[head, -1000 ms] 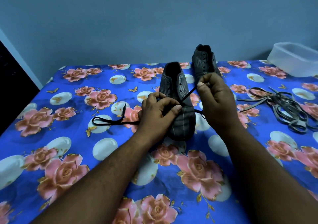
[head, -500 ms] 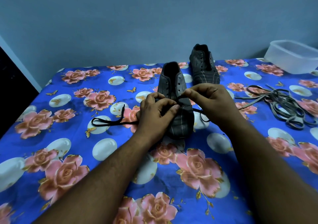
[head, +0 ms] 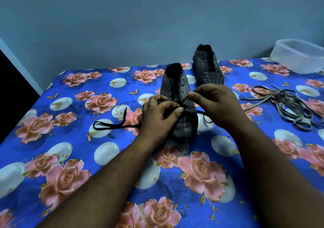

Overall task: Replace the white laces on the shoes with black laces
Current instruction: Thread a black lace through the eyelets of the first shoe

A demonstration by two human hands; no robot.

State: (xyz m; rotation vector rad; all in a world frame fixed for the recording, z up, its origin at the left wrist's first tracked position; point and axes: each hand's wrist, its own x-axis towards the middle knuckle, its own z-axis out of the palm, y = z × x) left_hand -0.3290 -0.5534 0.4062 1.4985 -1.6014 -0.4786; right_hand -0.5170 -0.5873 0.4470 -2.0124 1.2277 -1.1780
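Observation:
A dark grey striped shoe (head: 182, 119) stands mid-table, toe toward me. My left hand (head: 157, 113) grips its left side, thumb pressed on the vamp by the lowest eyelets. My right hand (head: 213, 103) pinches the black lace (head: 112, 125) just above the eyelets on the shoe's right. The lace's free end trails left across the cloth, and a short loop of it shows right of the shoe. The second dark shoe (head: 207, 68) stands behind, unlaced. A heap of pale removed laces (head: 287, 105) lies at the right.
A blue floral cloth (head: 70, 157) covers the table, which meets a grey-blue wall at the back. A clear plastic tub (head: 298, 56) sits in the far right corner. A dark opening lies past the table's left edge.
My right hand has come down from a raised pull behind the shoe to the eyelet row, slackening the lace. The left hand has stayed on the shoe.

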